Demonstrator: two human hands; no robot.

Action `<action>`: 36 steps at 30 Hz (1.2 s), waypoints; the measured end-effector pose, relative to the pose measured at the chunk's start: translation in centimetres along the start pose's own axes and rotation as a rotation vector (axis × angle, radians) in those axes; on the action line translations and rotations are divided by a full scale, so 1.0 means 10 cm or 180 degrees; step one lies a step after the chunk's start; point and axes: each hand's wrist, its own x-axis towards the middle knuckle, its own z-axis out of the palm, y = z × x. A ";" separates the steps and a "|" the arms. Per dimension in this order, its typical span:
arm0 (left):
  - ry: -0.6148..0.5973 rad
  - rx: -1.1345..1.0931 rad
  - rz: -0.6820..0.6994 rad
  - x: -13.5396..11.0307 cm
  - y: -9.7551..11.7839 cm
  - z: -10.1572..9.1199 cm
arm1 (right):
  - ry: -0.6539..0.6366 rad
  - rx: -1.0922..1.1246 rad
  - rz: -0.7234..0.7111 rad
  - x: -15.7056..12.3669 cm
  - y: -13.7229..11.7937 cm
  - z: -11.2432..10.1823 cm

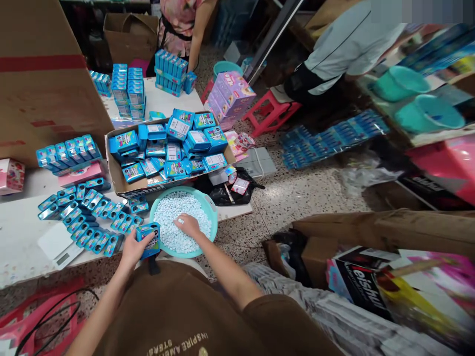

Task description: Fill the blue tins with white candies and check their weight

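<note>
left hand (131, 252): thumb and fingers closed around a blue box (149, 243), thumb across the printed face. the box is at the basin's near left rim; touching it or just clear, i cannot tell. right hand (189, 225): down in the basin (213, 213), fingers bunched at the surface of the pale pellets (166, 212). a few pieces show at the fingertips; whether firmly pinched, i cannot tell.

just behind the basin, an open carton (110, 170) of jumbled blue boxes, printed sides at all angles. left of the basin, curving rows of small boxes (91, 236), dark round openings showing on many. a white scale (61, 247) lies near the rows, on the white table (18, 247). right of the carton, a black plastic bag (222, 197) at the table edge.

farther back, stacked blue packs (128, 91) and, to their right, purple boxes (230, 96). a person in floral clothing (176, 22) behind the table, one arm reaching down by more blue packs. off right, a red stool (265, 113), a person in a pale grey top (341, 49), and two teal tubs (403, 83) on another table.
</note>
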 end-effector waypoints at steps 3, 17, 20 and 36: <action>-0.0057 0.0268 0.0476 0.01 0.00 0.04 | 0.0060 0.1188 0.0914 0.02 -0.05 0.03; -0.0470 0.0684 0.1325 0.33 0.00 0.44 | -0.0201 0.4817 0.1514 0.10 -0.23 -0.44; -0.0513 0.0818 0.1355 0.35 0.00 0.55 | -0.0234 0.6206 0.1305 0.03 -0.33 -0.57; -0.0552 0.1375 0.1809 0.38 0.08 0.74 | 0.0673 0.6850 0.1347 0.02 -0.65 -0.72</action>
